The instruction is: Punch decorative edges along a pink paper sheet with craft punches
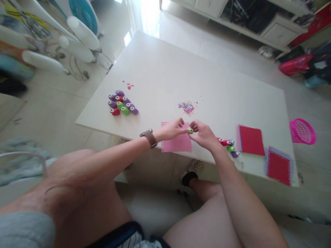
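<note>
A small green craft punch (190, 130) is held between the fingers of my right hand (203, 133), above the right edge of a pink sheet (176, 143). My left hand (173, 129) reaches over the sheet, its extended finger touching the punch and its other fingers apart, holding nothing that I can make out. The sheet lies at the table's near edge and has small holes along its left and top borders. Just beyond the hands is a pile of tiny coloured paper pieces (187, 107).
Several purple, red and green punches (125, 110) stand on the white table (160, 65) at left, near red scraps (129, 86). More punches (231, 148) sit right of my right hand, beside red stacks of sheets (251, 140). A pink basket (303, 131) stands beyond the table.
</note>
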### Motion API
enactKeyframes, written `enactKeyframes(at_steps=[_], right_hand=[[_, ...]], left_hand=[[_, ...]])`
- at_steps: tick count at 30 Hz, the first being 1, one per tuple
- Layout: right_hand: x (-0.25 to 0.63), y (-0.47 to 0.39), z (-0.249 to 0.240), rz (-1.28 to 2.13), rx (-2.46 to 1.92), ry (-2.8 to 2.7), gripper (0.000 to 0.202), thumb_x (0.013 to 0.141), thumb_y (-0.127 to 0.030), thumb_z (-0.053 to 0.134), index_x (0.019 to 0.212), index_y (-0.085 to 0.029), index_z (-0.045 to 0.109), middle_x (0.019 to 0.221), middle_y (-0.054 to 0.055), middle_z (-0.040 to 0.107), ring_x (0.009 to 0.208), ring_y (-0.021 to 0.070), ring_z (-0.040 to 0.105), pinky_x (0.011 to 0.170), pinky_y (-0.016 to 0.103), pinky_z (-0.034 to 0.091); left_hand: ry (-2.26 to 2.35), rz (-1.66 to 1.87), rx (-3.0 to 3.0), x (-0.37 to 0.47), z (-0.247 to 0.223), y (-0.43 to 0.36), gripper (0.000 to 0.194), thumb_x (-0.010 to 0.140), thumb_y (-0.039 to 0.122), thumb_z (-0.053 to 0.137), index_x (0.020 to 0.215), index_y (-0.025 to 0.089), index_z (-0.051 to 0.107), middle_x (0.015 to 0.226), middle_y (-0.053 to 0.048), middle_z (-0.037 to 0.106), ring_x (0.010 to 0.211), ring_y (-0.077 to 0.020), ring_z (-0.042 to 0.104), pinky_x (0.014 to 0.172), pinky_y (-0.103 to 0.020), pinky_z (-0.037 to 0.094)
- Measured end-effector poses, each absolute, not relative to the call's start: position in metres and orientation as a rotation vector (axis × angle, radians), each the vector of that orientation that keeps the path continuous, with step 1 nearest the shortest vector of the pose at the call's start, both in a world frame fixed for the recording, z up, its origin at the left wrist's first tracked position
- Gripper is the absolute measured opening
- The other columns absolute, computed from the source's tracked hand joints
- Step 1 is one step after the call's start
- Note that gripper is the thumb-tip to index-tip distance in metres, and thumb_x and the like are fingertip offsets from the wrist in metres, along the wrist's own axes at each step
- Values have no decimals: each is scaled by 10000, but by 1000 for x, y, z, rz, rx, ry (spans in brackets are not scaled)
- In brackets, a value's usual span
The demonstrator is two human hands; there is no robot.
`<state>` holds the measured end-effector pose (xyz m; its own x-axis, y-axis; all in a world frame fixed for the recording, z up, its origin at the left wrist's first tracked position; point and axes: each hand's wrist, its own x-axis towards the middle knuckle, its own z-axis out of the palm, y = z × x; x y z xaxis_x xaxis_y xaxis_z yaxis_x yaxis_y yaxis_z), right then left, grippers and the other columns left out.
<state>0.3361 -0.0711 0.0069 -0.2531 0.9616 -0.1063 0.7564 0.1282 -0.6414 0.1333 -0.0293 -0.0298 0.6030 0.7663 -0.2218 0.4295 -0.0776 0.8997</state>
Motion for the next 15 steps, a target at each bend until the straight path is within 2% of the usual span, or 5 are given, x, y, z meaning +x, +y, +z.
enactKeyframes(at_steps=[2, 4, 8, 11, 15], right_hand=[[326, -73, 9, 844, -1597, -2047, 193, 757, -143, 643, 933, -207, 600, 902, 29, 665, 821, 184, 618, 748, 304, 486], [317, -76, 8, 817, -1550, -2029, 191, 758, -126, 652, 924, -208, 604, 877, 21, 660, 812, 183, 622, 746, 308, 494], [308, -80, 4, 766, -1475, -1996, 201, 819, -171, 685, 1001, -214, 612, 965, 39, 649, 860, 194, 643, 776, 329, 528], [306, -83, 3, 717, -1493, -2053, 320, 845, -206, 710, 1145, -219, 599, 1125, 79, 608, 987, 223, 646, 851, 364, 545], [308, -90, 6, 716, -1561, -2152, 252, 877, -175, 662, 1119, -217, 603, 1156, 87, 596, 1019, 233, 634, 900, 378, 535]], left_hand=[[930, 411, 1539, 136, -33, -27, 464, 830, 523, 723, 1102, 184, 560, 1088, -98, 681, 941, -206, 655, 759, -319, 519], [906, 439, 1489, 137, -35, -25, 432, 769, 453, 795, 1025, 184, 574, 997, -70, 680, 866, -183, 646, 691, -286, 492], [920, 379, 1563, 127, -25, -15, 310, 779, 339, 764, 993, 182, 605, 963, -47, 686, 753, -136, 618, 630, -258, 457], [1028, 253, 1886, 104, -6, -3, 291, 783, 256, 714, 1057, 189, 642, 1033, -60, 712, 816, -161, 636, 680, -278, 469], [1308, -44, 2333, 56, 15, 12, 325, 776, 159, 626, 1092, 200, 684, 1068, -77, 731, 972, -233, 652, 765, -319, 461]])
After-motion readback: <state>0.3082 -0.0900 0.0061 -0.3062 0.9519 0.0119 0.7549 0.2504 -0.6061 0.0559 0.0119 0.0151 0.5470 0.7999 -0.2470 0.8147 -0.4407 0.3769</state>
